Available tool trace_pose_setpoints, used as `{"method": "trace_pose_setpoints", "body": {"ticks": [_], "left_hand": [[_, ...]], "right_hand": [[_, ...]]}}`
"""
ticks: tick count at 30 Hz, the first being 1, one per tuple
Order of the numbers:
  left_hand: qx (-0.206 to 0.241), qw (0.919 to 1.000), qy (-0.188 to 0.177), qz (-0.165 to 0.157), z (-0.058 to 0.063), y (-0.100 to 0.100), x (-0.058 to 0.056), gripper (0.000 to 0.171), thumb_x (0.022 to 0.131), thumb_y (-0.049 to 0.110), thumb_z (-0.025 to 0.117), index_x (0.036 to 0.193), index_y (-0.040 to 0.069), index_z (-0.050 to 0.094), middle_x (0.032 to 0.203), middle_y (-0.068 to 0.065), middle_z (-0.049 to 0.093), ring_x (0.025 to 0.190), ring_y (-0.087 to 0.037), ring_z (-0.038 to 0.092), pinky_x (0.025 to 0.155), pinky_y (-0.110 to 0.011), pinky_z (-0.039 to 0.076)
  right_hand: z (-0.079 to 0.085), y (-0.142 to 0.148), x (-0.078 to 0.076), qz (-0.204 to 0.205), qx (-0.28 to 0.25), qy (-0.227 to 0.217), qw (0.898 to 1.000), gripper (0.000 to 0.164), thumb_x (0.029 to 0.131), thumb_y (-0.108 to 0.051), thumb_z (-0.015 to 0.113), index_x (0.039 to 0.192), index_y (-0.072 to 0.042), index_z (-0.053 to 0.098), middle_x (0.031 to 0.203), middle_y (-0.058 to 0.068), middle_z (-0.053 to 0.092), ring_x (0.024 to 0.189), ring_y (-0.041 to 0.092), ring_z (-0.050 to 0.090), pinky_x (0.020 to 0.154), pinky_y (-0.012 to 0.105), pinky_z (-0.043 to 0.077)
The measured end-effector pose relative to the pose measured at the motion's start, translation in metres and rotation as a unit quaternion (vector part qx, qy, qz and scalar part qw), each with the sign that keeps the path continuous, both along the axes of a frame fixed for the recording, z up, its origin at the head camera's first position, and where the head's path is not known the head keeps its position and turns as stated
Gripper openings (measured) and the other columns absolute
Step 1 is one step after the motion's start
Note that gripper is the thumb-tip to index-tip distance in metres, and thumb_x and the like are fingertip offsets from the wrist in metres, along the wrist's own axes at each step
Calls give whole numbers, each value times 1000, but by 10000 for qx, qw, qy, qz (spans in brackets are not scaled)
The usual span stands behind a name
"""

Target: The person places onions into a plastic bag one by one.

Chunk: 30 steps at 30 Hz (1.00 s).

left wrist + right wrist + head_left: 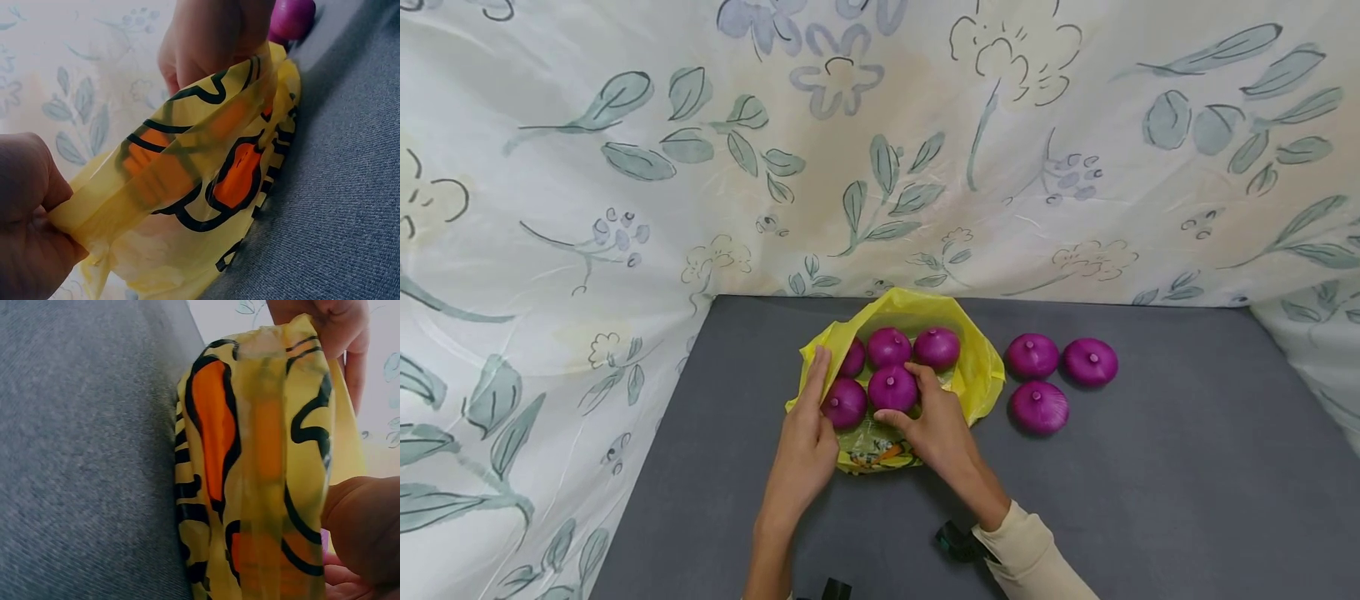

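Note:
A yellow plastic bag [981, 358] lies on the table with its mouth spread, holding several purple onions [936, 348]. My left hand [805, 442] pinches the bag's left edge between thumb and fingers; the left wrist view shows this grip on the yellow film [94, 215]. My right hand [936, 425] reaches into the bag and holds one onion [892, 388] between thumb and fingers. In the right wrist view the printed side of the bag [215, 437] hides most of what that hand holds.
Three more onions, the nearest one [1039, 407] among them, sit right of the bag on the dark grey table [1187, 467]. Behind the table hangs a pale cloth [865, 167] with leaf and flower prints.

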<state>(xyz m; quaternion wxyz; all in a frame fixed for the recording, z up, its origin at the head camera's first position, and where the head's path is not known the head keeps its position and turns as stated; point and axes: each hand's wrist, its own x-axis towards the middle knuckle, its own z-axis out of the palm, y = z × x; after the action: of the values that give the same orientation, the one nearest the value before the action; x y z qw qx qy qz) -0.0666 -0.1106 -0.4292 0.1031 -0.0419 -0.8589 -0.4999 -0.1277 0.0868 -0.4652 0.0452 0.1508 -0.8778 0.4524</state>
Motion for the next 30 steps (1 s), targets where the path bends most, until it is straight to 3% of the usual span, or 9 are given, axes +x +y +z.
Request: {"method": "trace_pose_setpoints", "body": {"ticks": [5,14,25,30], "left_hand": [[-135,9999,14,34,0,0,-1,84,97,-16,42,170,21,25,176,4,23,155,-13,31,103,-32,38],[-92,9999,-30,68,0,-3,1,85,97,-16,43,171,21,25,176,5,23,156,-14,29,108,-42,40],[-136,9999,-49,6,-2,-5,3,83,98,-15,42,170,21,25,176,5,22,149,-12,38,98,-41,39],[-139,9999,-6,-43,-4,-7,4,84,97,-15,42,171,21,24,176,4,22,155,-13,32,101,-43,41]], "right_hand": [[-1,-2,-1,-23,-57,26,10000,83,81,-26,94,147,0,50,124,20,74,107,32,75,88,47,61],[-3,-6,-1,-38,-32,-163,9999,84,82,-27,94,149,0,50,128,21,72,109,33,74,89,48,61],[-4,-11,2,-102,109,-397,9991,86,82,-29,93,150,1,49,129,22,71,111,34,73,93,49,59],[-4,-11,3,-141,177,-444,9988,88,83,-31,92,152,0,47,130,22,71,113,35,72,93,50,59]]}}
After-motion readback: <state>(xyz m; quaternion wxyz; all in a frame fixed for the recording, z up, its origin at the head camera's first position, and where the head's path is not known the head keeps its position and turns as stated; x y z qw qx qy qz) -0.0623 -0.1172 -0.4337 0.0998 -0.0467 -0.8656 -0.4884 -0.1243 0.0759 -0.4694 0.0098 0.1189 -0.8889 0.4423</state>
